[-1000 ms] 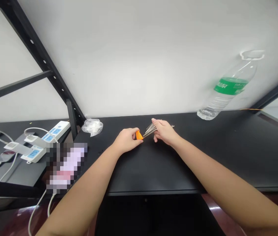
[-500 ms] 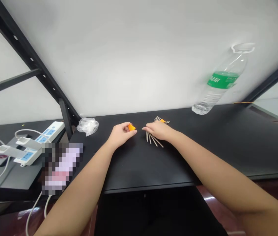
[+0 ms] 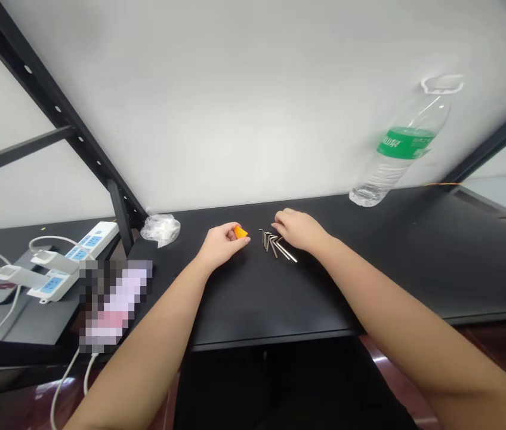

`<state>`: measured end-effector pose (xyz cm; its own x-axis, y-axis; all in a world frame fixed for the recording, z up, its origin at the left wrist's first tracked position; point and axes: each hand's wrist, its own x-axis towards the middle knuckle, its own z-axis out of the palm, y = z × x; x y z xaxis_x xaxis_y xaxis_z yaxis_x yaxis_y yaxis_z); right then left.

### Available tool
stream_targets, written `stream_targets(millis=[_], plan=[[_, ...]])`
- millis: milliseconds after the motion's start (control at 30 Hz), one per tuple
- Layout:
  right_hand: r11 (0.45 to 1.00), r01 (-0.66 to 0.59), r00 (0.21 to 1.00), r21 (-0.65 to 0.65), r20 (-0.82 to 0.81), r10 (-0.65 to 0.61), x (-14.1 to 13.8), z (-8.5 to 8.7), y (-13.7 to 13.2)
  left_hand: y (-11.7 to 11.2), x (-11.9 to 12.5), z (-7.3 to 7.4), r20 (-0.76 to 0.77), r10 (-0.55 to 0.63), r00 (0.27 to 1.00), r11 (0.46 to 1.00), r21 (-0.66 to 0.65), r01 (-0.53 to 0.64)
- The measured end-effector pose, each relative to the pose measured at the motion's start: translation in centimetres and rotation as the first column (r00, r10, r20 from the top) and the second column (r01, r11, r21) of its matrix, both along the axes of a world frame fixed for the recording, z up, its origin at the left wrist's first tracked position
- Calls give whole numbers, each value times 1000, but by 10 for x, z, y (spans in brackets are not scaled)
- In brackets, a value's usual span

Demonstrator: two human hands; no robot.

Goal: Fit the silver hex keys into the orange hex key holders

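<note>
Black tabletop (image 3: 342,280) is shared by two hands: a small orange piece (image 3: 240,232) is gripped in the curled left hand (image 3: 221,246). Metal hex keys (image 3: 276,246) are fanned just beside the half-open, empty right hand (image 3: 300,232). A power strip (image 3: 94,242) is seen off to the left.

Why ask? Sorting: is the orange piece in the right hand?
No, the left hand holds the orange piece; the right hand is beside hex keys.
</note>
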<state>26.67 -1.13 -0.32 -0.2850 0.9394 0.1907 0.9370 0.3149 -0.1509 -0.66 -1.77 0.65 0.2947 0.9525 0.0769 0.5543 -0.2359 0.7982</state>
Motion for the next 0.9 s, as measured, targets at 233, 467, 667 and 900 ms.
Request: stream_targets(millis=[233,467,667,900], plan=[[885,-377,918,-274,-241,316,27,16,-7,2,1,-1,-41,-10,999,1000,-2,10],[898,-315,946,-307,-176,272,21,11,-4,3,2,-2,-46,-16,999,1000,3,17],[888,-340,936,-310,-205,286,19,14,-8,2,2,-1,-60,-23,998,1000,8,24],[925,-274,957,-264,-171,235,11,4,-4,0,4,1,-73,-32,997,999,14,33]])
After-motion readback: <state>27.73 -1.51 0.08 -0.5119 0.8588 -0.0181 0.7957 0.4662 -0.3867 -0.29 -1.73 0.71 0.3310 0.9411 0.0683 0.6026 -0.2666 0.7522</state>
